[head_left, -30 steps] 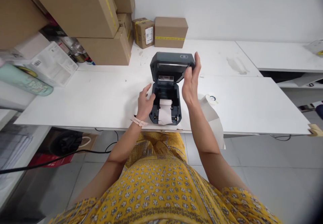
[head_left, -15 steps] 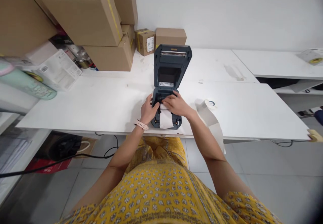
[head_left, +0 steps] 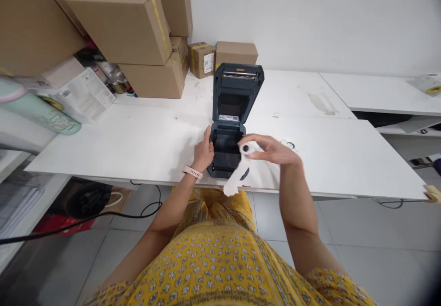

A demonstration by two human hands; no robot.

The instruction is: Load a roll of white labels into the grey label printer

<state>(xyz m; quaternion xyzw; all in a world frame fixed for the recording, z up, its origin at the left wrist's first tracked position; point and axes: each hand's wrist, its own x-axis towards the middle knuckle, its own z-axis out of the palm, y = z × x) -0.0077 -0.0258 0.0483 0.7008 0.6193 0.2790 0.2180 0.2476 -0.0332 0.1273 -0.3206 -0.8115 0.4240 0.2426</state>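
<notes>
A dark grey label printer (head_left: pixel 237 85) stands on the white table with its lid tipped back, and its paper bay lies bare. My left hand (head_left: pixel 204 152), with a pale watch band at the wrist, grips the printer's left wall, fingers along the outside and thumb at the rim. Over the printer's right edge, my right hand (head_left: pixel 272 150) is closed on a small paper roll (head_left: pixel 245 149), pinched between thumb and fingers. A loose paper tail hangs from it past the table's front edge. Behind that hand, another paper roll (head_left: pixel 291 144) is mostly hidden.
Stacked cardboard boxes (head_left: pixel 119 28) stand at the back left. Two smaller boxes, including a taped box (head_left: pixel 202 60), sit behind the printer. At the far left are a white carton (head_left: pixel 81 92) and a mint bottle (head_left: pixel 41 108). A black cable (head_left: pixel 113 213) runs below the table.
My right hand has lifted the small paper roll out of the printer's bay, up and to the right. My left hand has drawn back from inside the bay to the printer's left wall.
</notes>
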